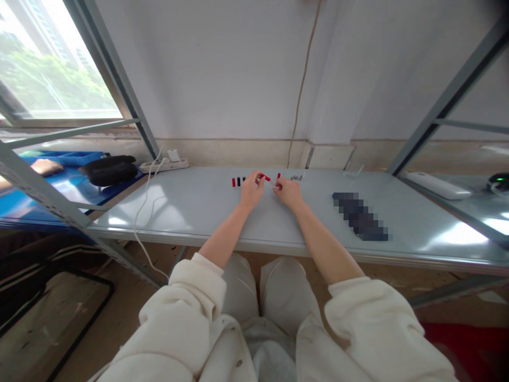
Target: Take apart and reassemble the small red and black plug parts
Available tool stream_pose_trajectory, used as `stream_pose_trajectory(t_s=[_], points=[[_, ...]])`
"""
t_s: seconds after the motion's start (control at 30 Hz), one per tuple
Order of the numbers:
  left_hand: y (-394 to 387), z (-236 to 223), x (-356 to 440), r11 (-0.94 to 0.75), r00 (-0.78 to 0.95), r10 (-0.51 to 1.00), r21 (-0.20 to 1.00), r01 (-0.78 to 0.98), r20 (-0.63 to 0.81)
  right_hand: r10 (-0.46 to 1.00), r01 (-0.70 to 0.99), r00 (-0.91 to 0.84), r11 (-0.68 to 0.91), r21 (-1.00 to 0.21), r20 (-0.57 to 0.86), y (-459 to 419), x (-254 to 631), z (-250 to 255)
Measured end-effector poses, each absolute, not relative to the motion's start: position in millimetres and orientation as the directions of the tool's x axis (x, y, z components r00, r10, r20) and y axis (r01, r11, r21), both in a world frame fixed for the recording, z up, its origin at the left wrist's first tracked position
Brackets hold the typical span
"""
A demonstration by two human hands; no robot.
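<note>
My left hand (252, 190) is closed, pinching a small red cylinder (266, 179) that points toward the right hand. Close beside it, my right hand (289, 192) has its fingers pinched together; something pale and tiny may be at the fingertips, too small to name. Just beyond the right hand stands another small red piece (279, 175). Several little grey pieces (296, 178) lie behind that hand, partly covered by it. To the left of my left hand is a short row with a red piece (234, 182) and black pieces (238, 181), its end hidden by the hand.
The grey metal tabletop (191, 204) runs along a wall, with shelf posts at both ends. A blurred dark object (360, 216) lies on the right. A white power strip (165, 165) with a hanging cable sits back left. Another person's hand (46, 167) shows far left.
</note>
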State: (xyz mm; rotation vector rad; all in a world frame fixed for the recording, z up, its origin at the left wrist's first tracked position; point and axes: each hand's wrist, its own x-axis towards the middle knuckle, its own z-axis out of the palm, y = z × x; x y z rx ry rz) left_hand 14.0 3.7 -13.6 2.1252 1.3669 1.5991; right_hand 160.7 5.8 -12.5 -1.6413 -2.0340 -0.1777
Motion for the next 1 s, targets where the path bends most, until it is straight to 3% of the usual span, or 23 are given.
stream_pose_trajectory(t_s=[0.27,0.5,1.0], points=[[2.7,-17.3,15.0,-0.634,0.256,0.742,0.524,0.568,0.620,0.866,0.926,-0.093,0.257,-0.278,0.491,3.0,156.1,-11.1],[-1.2,-13.8,14.3,-0.676,0.254,0.694,0.487,0.554,0.674,0.855,0.900,-0.049,0.262,-0.348,0.516,5.3,155.1,-11.9],[-6.9,-11.1,13.2,-0.732,0.324,0.606,0.349,0.585,0.727,0.863,0.910,-0.035,0.236,-0.341,0.503,4.1,154.7,-10.4]])
